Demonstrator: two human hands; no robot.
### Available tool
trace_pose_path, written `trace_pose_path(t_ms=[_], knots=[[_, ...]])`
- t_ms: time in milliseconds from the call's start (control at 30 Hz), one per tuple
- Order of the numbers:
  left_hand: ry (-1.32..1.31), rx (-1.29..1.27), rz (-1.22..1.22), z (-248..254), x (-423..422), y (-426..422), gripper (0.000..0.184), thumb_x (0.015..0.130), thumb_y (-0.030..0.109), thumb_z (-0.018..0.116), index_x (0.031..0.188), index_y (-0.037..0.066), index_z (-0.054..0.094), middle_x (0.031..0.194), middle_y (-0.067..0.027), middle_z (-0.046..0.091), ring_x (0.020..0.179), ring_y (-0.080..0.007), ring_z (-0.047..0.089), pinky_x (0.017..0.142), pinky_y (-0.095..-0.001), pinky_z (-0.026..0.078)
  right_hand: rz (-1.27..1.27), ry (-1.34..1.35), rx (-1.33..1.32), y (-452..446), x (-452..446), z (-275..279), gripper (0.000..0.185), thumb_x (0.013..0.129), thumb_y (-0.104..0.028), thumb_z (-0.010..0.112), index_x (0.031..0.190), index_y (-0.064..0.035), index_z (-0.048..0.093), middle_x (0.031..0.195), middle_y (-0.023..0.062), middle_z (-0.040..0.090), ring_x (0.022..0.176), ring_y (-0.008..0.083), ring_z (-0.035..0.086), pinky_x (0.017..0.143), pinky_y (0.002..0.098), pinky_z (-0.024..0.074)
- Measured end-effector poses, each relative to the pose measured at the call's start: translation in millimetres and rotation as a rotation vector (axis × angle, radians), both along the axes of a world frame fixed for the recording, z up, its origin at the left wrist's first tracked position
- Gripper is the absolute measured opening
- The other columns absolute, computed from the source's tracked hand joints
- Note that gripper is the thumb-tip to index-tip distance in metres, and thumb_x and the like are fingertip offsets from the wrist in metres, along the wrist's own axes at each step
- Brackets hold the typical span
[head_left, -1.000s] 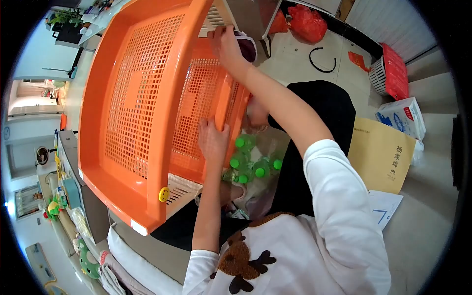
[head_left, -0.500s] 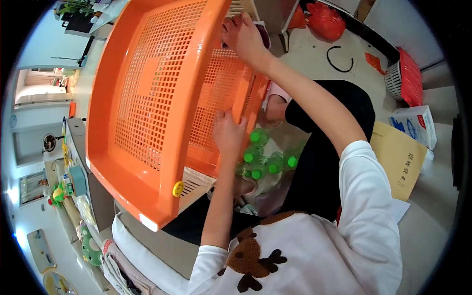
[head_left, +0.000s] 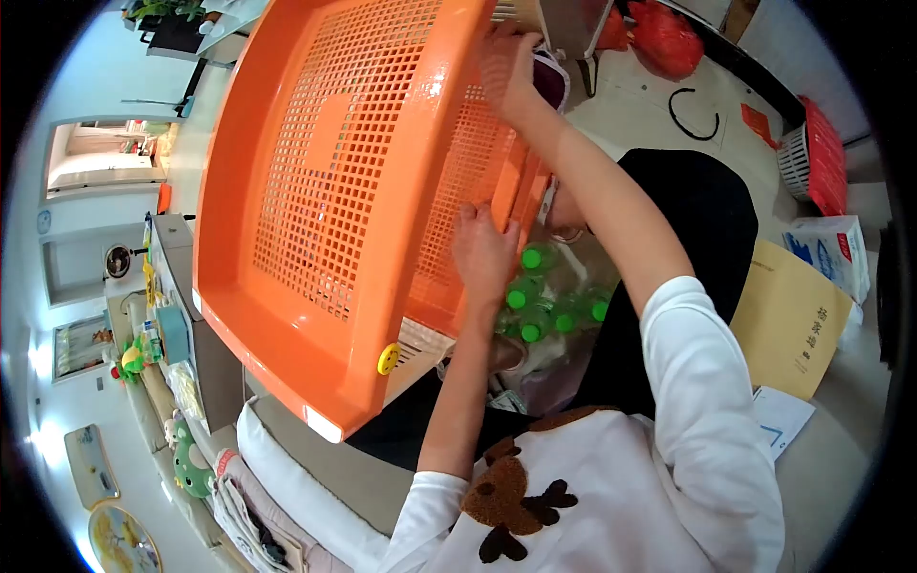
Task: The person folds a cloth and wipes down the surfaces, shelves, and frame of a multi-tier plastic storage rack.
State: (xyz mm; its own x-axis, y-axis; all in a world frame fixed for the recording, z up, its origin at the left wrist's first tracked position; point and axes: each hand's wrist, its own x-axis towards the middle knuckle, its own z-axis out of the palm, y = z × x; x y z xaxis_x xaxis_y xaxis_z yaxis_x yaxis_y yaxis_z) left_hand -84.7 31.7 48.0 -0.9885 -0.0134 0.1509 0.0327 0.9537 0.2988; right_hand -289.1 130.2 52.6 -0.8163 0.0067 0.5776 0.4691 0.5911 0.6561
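An orange plastic storage rack (head_left: pixel 334 134) with perforated basket tiers stands tilted in front of me and fills the upper middle of the view. My left hand (head_left: pixel 482 250) is inside, its fingers curled at the edge of an inner orange tier (head_left: pixel 449 210). Higher up, my right hand (head_left: pixel 511 76) grips the rack's far side, with some fingertips hidden behind the front rim. A yellow smiley sticker (head_left: pixel 388 359) marks the near corner of the front rim. Several clear bottles with green caps (head_left: pixel 531 332) are on the floor beside my left forearm, between my legs.
On the right lie a yellow paper folder (head_left: pixel 788 320), a white printed pack (head_left: pixel 831 258) and a red-and-white basket (head_left: pixel 812 162). A red plastic bag (head_left: pixel 666 40) and a black curved band (head_left: pixel 690 115) are farther off. A white cushion edge (head_left: pixel 296 487) runs along the lower left.
The whole view has shifted, so rack, floor items and room appear farther right. Both hands stay at the rack; my left hand's fingers are slightly differently placed on the inner tier.
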Motion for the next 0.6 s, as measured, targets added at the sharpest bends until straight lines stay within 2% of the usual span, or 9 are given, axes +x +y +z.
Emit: trace_pose_path(t_ms=[67, 100, 167, 200, 267, 367, 433, 600], knots=[[-0.015, 0.005, 0.01, 1.0, 0.2, -0.7, 0.043, 0.066, 0.025, 0.065, 0.099, -0.002, 0.056, 0.099, -0.0205, 0.053, 0.093, -0.0338, 0.052, 0.08, -0.0392, 0.043, -0.388, 0.076, 0.68, -5.8, -26.4, -38.9, 0.03, 0.084, -0.031, 0.048, 0.1, -0.0062, 0.052, 0.089, 0.005, 0.057, 0.072, 0.0207, 0.054, 0.061, 0.0394, 0.0424], [-0.01, 0.013, 0.012, 1.2, 0.1, 0.1, 0.043, 0.067, 0.025, 0.065, 0.099, -0.001, 0.056, 0.099, -0.0204, 0.053, 0.093, -0.034, 0.052, 0.08, -0.0395, 0.043, -0.384, 0.074, 0.673, -5.7, -15.4, -17.7, 0.03, 0.084, -0.031, 0.048, 0.1, -0.0062, 0.052, 0.089, 0.005, 0.057, 0.072, 0.0207, 0.054, 0.061, 0.0394, 0.0424], [-0.012, 0.013, 0.011, -1.3, -0.3, -1.4, 0.044, 0.067, 0.026, 0.065, 0.1, -0.001, 0.056, 0.099, -0.0204, 0.053, 0.093, -0.0341, 0.052, 0.08, -0.0397, 0.043, 0.322, -0.053, -0.692, -0.6, 4.9, 18.9, 0.025, 0.084, -0.025, 0.044, 0.097, -0.0048, 0.052, 0.088, 0.0084, 0.056, 0.068, 0.0195, 0.051, 0.057, 0.042, 0.0401], [0.03, -0.033, 0.002, -4.8, 0.2, -2.7, 0.044, 0.067, 0.026, 0.065, 0.1, -0.001, 0.056, 0.1, -0.0208, 0.053, 0.093, -0.0342, 0.052, 0.08, -0.0397, 0.043, 0.37, -0.057, -0.791, 2.7, 9.4, 23.8, 0.024, 0.083, -0.024, 0.044, 0.096, -0.0047, 0.052, 0.088, 0.0085, 0.056, 0.069, 0.0196, 0.051, 0.058, 0.0415, 0.0402], [0.076, -0.078, -0.008, -9.9, -1.1, -1.7, 0.044, 0.067, 0.026, 0.065, 0.1, -0.001, 0.056, 0.101, -0.0212, 0.052, 0.093, -0.0342, 0.052, 0.08, -0.0398, 0.043, 0.396, -0.027, -0.708, 8.8, 9.0, 23.9, 0.024, 0.082, -0.023, 0.045, 0.094, -0.0045, 0.051, 0.087, 0.0087, 0.055, 0.07, 0.0198, 0.051, 0.059, 0.0407, 0.0402], [0.055, -0.102, 0.012, -6.6, -1.0, -1.9, 0.046, 0.067, 0.027, 0.065, 0.102, -0.002, 0.055, 0.107, -0.0227, 0.051, 0.095, -0.0346, 0.051, 0.084, -0.0397, 0.042, 0.446, 0.006, -0.718, 14.8, 6.9, 18.5, 0.022, 0.079, -0.022, 0.047, 0.091, -0.0042, 0.051, 0.085, 0.009, 0.054, 0.072, 0.02, 0.051, 0.06, 0.0395, 0.0402], [-0.087, -0.011, 0.042, 2.8, -1.0, 1.6, 0.046, 0.068, 0.028, 0.064, 0.102, -0.002, 0.055, 0.109, -0.0232, 0.051, 0.096, -0.035, 0.051, 0.084, -0.0394, 0.041, 0.463, 0.03, -0.748, 14.8, 7.2, 15.4, 0.022, 0.077, -0.022, 0.048, 0.089, -0.0041, 0.051, 0.084, 0.0092, 0.053, 0.074, 0.0202, 0.051, 0.061, 0.0387, 0.0402], [0.007, -0.063, 0.024, -7.1, 1.7, -0.4, 0.046, 0.067, 0.027, 0.065, 0.101, -0.002, 0.056, 0.105, -0.0219, 0.052, 0.094, -0.0349, 0.052, 0.081, -0.0395, 0.044, 0.504, 0.117, -0.877, 11.5, 16.2, 4.9, 0.02, 0.073, -0.02, 0.05, 0.085, -0.0036, 0.051, 0.082, 0.0097, 0.051, 0.077, 0.0206, 0.05, 0.064, 0.0367, 0.0403]])
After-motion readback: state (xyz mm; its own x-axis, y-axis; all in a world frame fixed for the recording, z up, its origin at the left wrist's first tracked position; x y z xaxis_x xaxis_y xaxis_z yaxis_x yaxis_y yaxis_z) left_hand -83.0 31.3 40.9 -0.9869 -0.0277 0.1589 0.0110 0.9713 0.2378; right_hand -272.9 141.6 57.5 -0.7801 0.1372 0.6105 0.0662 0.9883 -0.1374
